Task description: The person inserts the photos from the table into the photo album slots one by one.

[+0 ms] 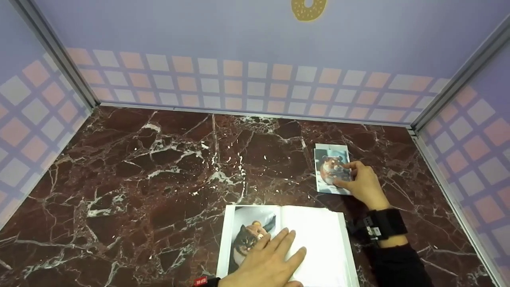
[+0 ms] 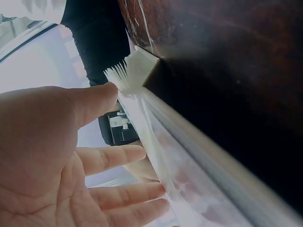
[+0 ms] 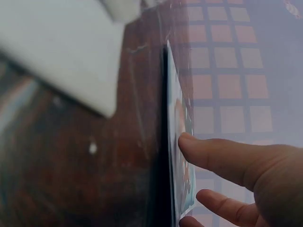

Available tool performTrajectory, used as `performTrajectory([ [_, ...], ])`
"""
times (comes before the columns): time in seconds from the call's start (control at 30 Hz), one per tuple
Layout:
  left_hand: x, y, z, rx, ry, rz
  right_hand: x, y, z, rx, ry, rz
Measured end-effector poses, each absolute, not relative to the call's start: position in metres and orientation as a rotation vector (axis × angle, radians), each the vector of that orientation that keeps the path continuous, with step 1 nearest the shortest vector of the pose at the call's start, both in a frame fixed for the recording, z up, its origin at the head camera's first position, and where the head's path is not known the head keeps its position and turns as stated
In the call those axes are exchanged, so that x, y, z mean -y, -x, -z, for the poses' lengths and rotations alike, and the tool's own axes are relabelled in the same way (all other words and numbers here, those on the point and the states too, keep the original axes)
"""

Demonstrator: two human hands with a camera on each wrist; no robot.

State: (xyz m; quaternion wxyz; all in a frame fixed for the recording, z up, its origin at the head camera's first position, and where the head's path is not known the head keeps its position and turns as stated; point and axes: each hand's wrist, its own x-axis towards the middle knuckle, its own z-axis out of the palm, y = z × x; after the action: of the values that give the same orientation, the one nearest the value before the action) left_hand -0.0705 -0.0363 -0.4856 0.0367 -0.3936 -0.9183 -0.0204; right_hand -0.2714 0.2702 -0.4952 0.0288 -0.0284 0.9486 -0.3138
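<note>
An open photo album [image 1: 348, 239] lies at the near side of the table, a cat picture [image 1: 244, 244] on its left page and a blank white page [image 1: 314, 227] on the right. My left hand [image 1: 267, 259] rests across its middle with fingers spread and straight. In the left wrist view the album's fanned page edges [image 2: 118, 75] show beside the thumb. Beyond the album, my right hand [image 1: 364, 183] pinches a small stack of photo cards [image 1: 328, 167] at its right edge. A hamster shows on the top card; the thumb lies on its face. Another card's edge [image 1: 330, 146] sticks out behind.
Dark red marbled tabletop [image 1: 139, 191] stretches to the left and behind. A back wall [image 1: 239, 32] with pink and white checks and side walls [image 1: 486, 159] enclose it. Dark bands with a small device [image 1: 374, 227] circle the right wrist.
</note>
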Motion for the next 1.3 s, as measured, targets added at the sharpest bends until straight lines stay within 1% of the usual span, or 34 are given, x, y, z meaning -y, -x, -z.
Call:
performTrajectory([
  [0.23,0.03,0.073,0.488,2.79,1.255,0.042,-0.268,0.271,0.495,-2.931,0.032,0.955],
  [0.57,0.027,0.071,0.495,2.705,1.211,-0.035,-0.269,0.272,0.497,-2.928,-0.057,0.966],
  [0.93,0.027,0.07,0.499,2.635,1.201,-0.038,-0.275,0.274,0.5,-2.905,-0.061,1.017],
  [1.3,0.027,0.071,0.499,2.66,1.21,-0.049,-0.28,0.274,0.499,-2.949,-0.003,1.001],
])
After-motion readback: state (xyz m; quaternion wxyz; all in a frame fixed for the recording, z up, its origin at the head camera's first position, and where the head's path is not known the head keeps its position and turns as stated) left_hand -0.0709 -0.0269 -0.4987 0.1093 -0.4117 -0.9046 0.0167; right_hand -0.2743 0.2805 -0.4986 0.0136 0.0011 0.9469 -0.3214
